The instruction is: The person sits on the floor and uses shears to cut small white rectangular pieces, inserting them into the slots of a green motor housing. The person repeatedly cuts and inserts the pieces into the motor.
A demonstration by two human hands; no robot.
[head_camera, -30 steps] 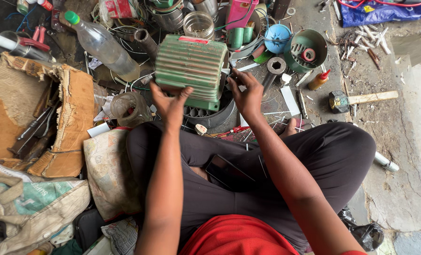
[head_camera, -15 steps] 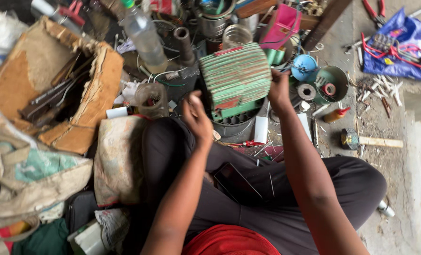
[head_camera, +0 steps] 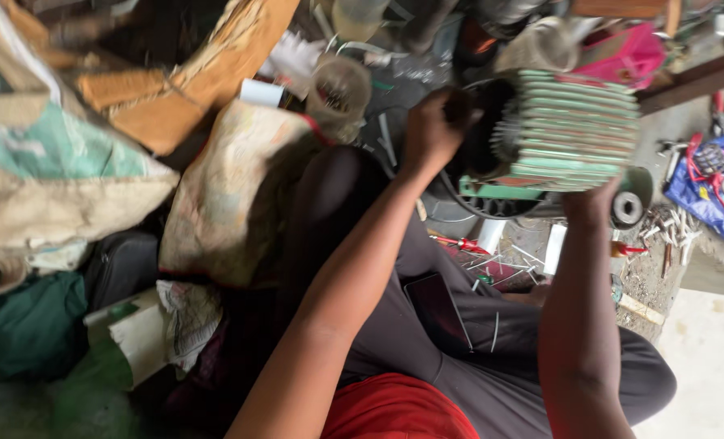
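Green casing: finned motor housing (head_camera: 577, 130), pale green ribs, dark open end facing nine o'clock, held above the lap.
Left hand (head_camera: 433, 130): closed on the dark end.
Right hand (head_camera: 593, 203): gripping the underside.
Nine o'clock: plastic cup (head_camera: 339, 88), sack (head_camera: 232, 187).

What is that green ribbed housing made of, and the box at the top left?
The green ribbed housing, held by the left hand and right hand, looks like painted cast metal: stiff even fins, worn paint. The box looks like brown cardboard, with torn, bent flaps.
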